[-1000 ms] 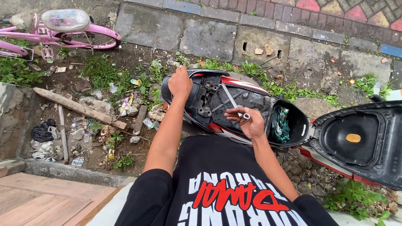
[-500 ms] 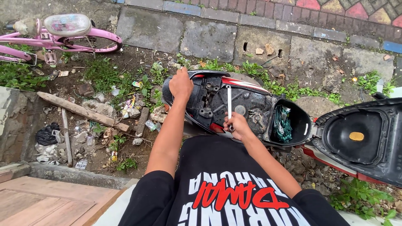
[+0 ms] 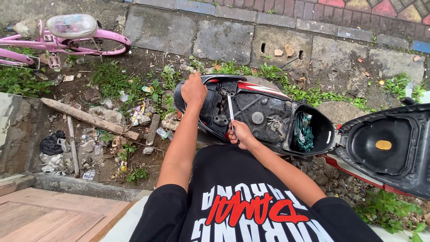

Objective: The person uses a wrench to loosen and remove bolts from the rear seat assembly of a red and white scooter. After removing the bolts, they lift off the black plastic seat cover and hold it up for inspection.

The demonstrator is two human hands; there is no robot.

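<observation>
Steel is what the right hand (image 3: 240,133) is clenching: a slim silver wrench (image 3: 230,112), its handle gripped near the body's near edge and its far end now seated down among the fittings inside the scooter's open rear body (image 3: 251,110). Half a second ago the tool was standing more upright over the cavity, and a second ago it was still being lifted clear, so the hand is settling it onto a fastener rather than carrying it. The left hand (image 3: 193,89) is staying where it was, pressing closed over the tail end of the body to steady it. Further right, the black seat (image 3: 385,145) is hanging flipped open. On the ground beyond, a wooden plank (image 3: 87,117) and a pink bicycle (image 3: 67,38) are lying unmoved.
</observation>
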